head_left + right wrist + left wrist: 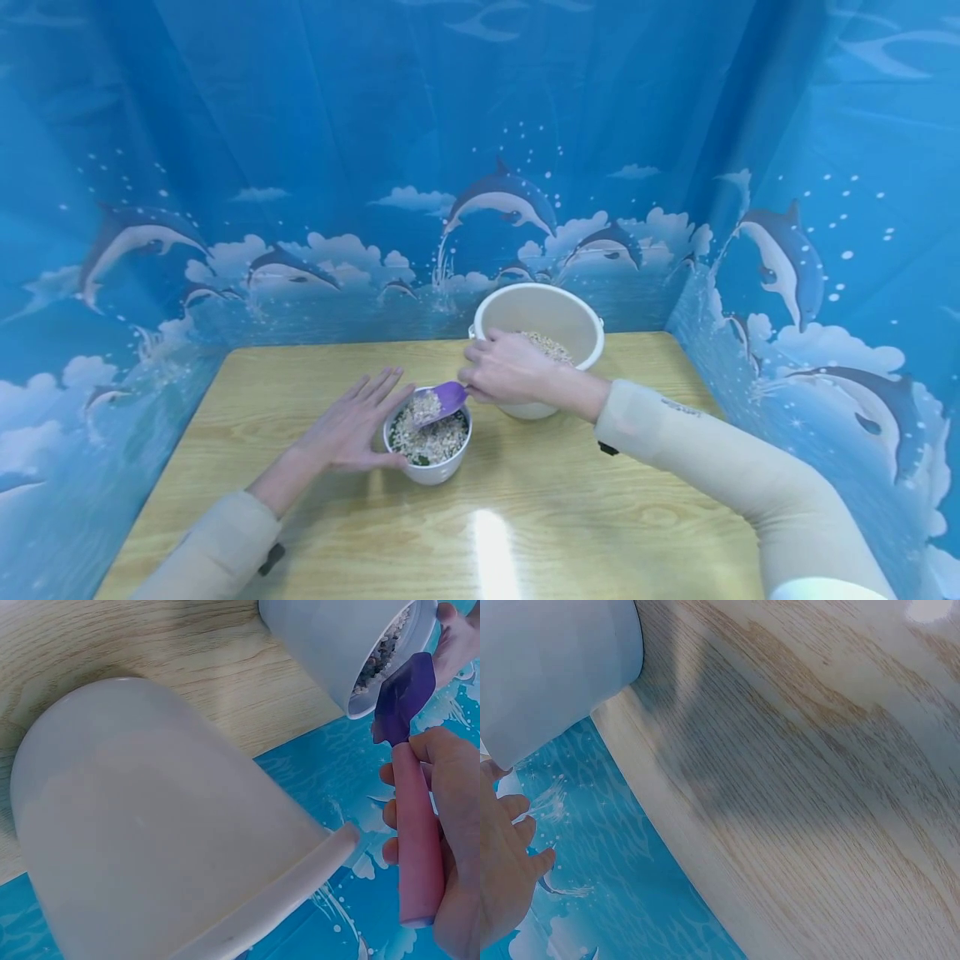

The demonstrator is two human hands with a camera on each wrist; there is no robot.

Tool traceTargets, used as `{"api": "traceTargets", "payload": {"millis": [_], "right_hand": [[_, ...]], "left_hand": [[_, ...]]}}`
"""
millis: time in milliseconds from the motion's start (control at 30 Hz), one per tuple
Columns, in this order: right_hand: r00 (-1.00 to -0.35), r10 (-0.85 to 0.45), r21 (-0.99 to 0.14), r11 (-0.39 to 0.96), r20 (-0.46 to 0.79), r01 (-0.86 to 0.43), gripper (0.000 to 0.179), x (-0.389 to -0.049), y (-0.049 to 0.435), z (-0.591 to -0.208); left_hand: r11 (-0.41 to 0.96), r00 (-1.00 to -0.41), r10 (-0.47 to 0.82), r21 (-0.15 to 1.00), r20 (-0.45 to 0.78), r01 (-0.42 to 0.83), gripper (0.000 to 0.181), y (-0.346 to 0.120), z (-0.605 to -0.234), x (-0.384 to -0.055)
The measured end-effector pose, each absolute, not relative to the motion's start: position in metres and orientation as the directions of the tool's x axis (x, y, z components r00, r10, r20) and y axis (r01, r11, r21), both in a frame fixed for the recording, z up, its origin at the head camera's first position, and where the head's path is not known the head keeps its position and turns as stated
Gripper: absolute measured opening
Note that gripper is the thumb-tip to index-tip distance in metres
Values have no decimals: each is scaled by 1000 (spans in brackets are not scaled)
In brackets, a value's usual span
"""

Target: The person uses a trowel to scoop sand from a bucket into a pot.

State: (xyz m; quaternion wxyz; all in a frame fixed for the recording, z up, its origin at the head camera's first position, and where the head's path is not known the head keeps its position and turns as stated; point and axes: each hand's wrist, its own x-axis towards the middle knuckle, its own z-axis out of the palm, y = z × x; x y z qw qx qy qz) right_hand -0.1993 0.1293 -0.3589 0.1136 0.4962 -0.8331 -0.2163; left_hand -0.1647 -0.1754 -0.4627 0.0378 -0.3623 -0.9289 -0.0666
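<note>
Nearest: wood-grain table [615, 517], pale sleeves [705, 442] reaching in over it. Left hand [356, 427] at the left side of a small white pot [435, 475]; fingers straight and spread, thumb touching the pot's near side, grasping nothing. Pot upright, filled close to the rim with pale granules [444, 443], some green bits [422, 459] among them. Right hand [513, 367] just beyond, fingers curled round the pink handle [418, 832] of a purple scoop [452, 395]; its blade, loaded with granules, tilts over the pot. Behind: larger white bucket [592, 337], granules inside. Farthest: blue dolphin-print backdrop [360, 125].
</note>
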Motion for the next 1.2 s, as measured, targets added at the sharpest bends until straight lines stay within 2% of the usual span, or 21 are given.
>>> {"api": "traceTargets", "payload": {"millis": [867, 1200], "right_hand": [[-409, -912, 539, 328, -34, -775, 29, -192, 104, -352], [-423, -904, 538, 326, -64, -778, 30, -189, 103, -349]], "left_hand": [[729, -735, 666, 101, 126, 677, 119, -175, -460, -164], [722, -729, 671, 101, 137, 684, 119, -176, -461, -165]]}}
